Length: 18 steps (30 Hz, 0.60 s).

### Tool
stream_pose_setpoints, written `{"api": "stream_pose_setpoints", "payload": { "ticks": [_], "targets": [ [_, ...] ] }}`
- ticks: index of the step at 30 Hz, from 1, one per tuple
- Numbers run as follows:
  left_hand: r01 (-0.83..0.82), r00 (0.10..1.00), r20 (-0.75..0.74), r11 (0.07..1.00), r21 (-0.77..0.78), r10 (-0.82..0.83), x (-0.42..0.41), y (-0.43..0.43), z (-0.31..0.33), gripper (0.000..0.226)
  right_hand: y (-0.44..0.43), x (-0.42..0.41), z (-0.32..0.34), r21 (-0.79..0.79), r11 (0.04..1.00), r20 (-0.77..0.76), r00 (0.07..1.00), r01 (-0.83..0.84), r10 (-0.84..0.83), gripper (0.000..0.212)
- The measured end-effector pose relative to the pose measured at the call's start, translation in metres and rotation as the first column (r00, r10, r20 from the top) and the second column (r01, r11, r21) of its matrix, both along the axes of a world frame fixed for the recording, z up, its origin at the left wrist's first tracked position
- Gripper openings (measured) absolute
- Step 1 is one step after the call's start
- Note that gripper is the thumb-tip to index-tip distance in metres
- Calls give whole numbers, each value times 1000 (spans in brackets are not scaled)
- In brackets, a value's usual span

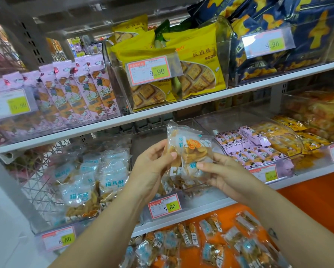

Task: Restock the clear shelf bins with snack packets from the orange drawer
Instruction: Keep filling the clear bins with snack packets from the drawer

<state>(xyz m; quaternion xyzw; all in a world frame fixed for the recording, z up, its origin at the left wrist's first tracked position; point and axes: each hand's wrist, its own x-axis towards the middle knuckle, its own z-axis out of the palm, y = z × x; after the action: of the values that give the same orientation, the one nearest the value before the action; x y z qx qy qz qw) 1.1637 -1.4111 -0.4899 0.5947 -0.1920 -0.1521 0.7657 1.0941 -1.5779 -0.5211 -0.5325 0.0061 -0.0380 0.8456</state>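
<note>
Below the lower shelf (181, 218), the orange drawer (232, 211) is seen open, with loose snack packets (210, 250) scattered in it. A few clear snack packets (189, 149) are held upright in front of the middle clear bin (199, 198), above its 8.80 price tag (164, 206). They are gripped on one side by the curled left hand (152, 167) and pinched low on the other by the right hand (224, 171).

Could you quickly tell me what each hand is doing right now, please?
Left hand: grips the clear snack packets.
Right hand: pinches the same packets from the other side.
</note>
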Motion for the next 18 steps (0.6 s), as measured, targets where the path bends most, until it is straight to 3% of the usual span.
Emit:
{"api": "stream_pose_setpoints", "payload": {
  "ticks": [5,9,14,18],
  "targets": [
    [101,995,-6,994,47,-101,-2,3,2,52,0,-1,-1,25,999,6,1000,-20,20,44],
    [67,997,-41,998,2,-67,0,8,0,49,-4,0,-3,21,1000,10,1000,-22,22,44],
    [-29,978,-207,984,-174,-8,8,12,-6,42,-24,-2,4,49,987,17,988,152,-153,43],
    [-55,977,-213,989,-139,24,12,15,-8,30,-32,-7,15,72,970,77,968,232,-237,38]
  ]
}}
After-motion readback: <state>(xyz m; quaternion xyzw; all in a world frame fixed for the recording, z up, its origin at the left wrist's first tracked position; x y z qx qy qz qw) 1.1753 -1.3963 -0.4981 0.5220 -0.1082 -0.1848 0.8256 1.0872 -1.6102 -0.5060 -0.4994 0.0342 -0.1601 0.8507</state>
